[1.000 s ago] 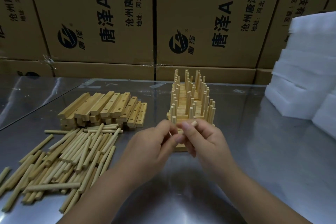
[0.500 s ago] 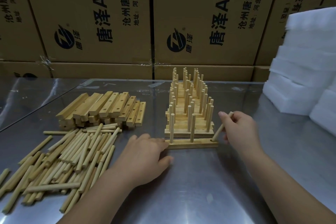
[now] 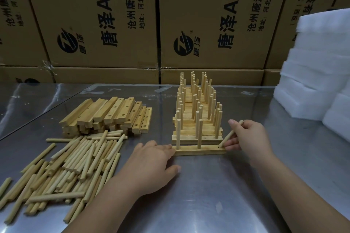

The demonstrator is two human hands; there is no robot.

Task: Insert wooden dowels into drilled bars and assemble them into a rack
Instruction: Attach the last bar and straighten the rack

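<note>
Since 1 s ago hands split apart: R hand (image 3: 250, 136) pinches tilted dowel (image 3: 232, 132), lower tip at right-end hole of near bar (image 3: 200, 151) on counter (image 3: 208, 195); L hand (image 3: 151, 164) flat, fingers straight, touching bar's left end.

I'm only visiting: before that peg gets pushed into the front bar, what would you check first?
1. Front bar steadied: ok, the left hand touches its left end with straight fingers.
2. Dowel gripped: ok, the right hand pinches it.
3. Tip at the hole: ok, the lower end meets the bar's right-end hole.
4. Dowel upright: not ok, it leans to the right.
5. Other two dowels seated: ok, both stand upright in the bar.
6. Hole free of debris: cannot tell, the tip covers it.
</note>
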